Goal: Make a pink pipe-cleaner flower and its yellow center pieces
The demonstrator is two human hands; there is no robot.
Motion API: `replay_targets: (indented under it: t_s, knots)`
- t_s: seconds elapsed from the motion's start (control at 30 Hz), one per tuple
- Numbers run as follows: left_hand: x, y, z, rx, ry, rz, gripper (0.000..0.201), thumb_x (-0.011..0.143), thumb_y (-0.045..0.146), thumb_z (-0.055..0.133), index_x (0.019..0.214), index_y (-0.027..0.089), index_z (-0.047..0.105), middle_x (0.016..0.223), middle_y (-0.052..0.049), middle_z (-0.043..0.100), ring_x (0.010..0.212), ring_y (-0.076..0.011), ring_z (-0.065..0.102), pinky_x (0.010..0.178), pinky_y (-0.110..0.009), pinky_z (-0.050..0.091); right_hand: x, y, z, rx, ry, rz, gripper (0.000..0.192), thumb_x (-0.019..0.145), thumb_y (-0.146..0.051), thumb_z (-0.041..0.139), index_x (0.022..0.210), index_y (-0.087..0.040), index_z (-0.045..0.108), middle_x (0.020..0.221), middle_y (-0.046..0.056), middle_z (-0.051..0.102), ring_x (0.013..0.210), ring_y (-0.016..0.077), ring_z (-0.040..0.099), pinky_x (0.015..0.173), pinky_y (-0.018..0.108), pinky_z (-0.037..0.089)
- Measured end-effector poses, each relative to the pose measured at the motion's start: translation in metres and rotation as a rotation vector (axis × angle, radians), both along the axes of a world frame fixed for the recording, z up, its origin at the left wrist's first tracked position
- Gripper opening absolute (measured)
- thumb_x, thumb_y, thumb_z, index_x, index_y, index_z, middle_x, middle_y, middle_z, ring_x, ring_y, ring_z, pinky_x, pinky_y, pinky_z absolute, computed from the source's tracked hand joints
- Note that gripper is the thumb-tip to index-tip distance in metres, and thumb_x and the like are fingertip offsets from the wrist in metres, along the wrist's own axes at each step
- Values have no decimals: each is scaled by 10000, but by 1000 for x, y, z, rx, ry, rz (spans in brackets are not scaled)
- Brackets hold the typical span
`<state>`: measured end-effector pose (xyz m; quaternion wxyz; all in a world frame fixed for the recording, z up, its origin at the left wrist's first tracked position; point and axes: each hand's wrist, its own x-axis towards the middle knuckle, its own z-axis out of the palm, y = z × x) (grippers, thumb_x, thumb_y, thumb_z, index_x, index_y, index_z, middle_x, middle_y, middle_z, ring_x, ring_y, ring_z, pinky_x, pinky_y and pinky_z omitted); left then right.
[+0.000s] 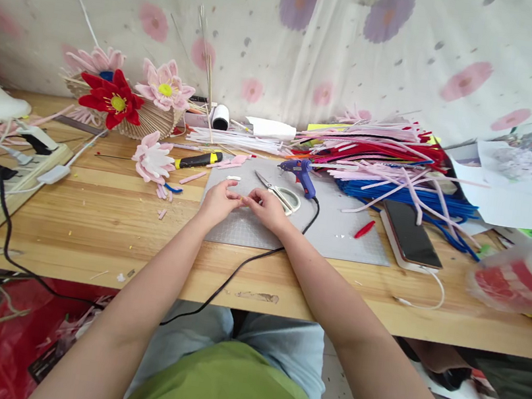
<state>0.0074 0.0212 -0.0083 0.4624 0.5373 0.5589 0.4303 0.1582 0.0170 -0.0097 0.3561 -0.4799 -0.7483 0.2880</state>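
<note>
My left hand (219,204) and my right hand (265,209) meet fingertip to fingertip above the grey cutting mat (340,237). Both are closed in a pinch, and whatever lies between the fingertips is too small to make out. A short white fuzzy piece (234,178) shows just beyond the left hand; whether it touches the fingers I cannot tell. Scissors (288,199) with pale handles lie right behind my right hand, partly covered by it. Farther back on the mat rests a purple glue gun (300,172), its black cord running under my right wrist.
To the left are a pink-and-white fuzzy flower (152,159), a yellow-black utility knife (198,160) and a power strip (8,187). Pipe cleaners (383,150) pile up at the back right. A red fuzzy piece (364,229), a phone (413,235) and a cup (527,278) stand or lie rightward.
</note>
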Motion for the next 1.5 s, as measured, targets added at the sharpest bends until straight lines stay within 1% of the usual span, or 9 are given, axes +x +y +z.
replay_targets:
  t_s: [0.23,0.47,0.57,0.7,0.93,1.13,1.27,1.37,1.5]
  knots:
    - [-3,-4,6,34,136,-64,516,544,207,730,1031,143,572,735,-53,690,696,-178,641,720,-320,491,-1,1,-1,-61,43,-3,221,785,-345,497,666,-164,535,639,-14,555,603,97,454,582,220,327]
    - [0,-4,5,65,-56,-130,406,556,173,710,937,143,573,760,-48,670,703,-160,642,725,-314,503,-4,0,-3,-78,95,-57,273,781,-408,514,656,-168,547,611,-20,541,583,99,456,567,224,324]
    - [-6,-1,5,115,1,-5,330,588,197,697,888,148,566,730,-41,662,674,-160,638,698,-305,501,-5,-1,-2,4,106,-91,270,785,-425,517,726,-168,572,689,-2,577,639,109,486,597,227,347]
    - [-16,8,7,423,107,303,276,706,193,604,975,190,542,921,-56,665,882,-159,631,832,-300,464,1,1,0,93,103,-226,256,813,-407,484,803,-169,579,781,23,595,712,123,509,656,239,369]
    - [-22,27,5,517,452,272,488,609,-48,448,995,216,587,1027,-47,646,1079,-200,537,1066,-396,245,9,7,-1,74,87,-320,294,839,-422,423,817,-175,581,781,26,589,728,138,514,680,259,376]
    - [-25,27,2,528,447,301,378,695,56,482,1039,195,553,1043,-72,623,1068,-190,521,954,-339,368,7,8,-4,-26,-2,-327,175,797,-255,448,888,-194,585,847,21,616,751,142,544,681,267,382]
    - [-27,32,-1,411,314,345,229,734,247,561,955,186,556,862,-36,626,736,-139,588,691,-264,469,6,7,-3,-32,-68,-290,181,797,-236,450,918,-206,581,873,17,634,786,150,563,690,274,377]
    - [-28,35,-2,265,187,379,178,724,332,578,798,172,550,681,7,573,514,-89,516,452,-192,400,5,9,-1,-80,-87,-275,187,831,-264,424,932,-225,576,783,-4,648,753,154,575,669,274,365]
    - [-28,35,1,201,140,411,198,734,362,570,724,172,516,489,58,468,389,-61,415,360,-156,309,4,14,2,-129,-100,-271,183,853,-304,412,888,-242,581,707,-22,650,701,152,578,634,268,345]
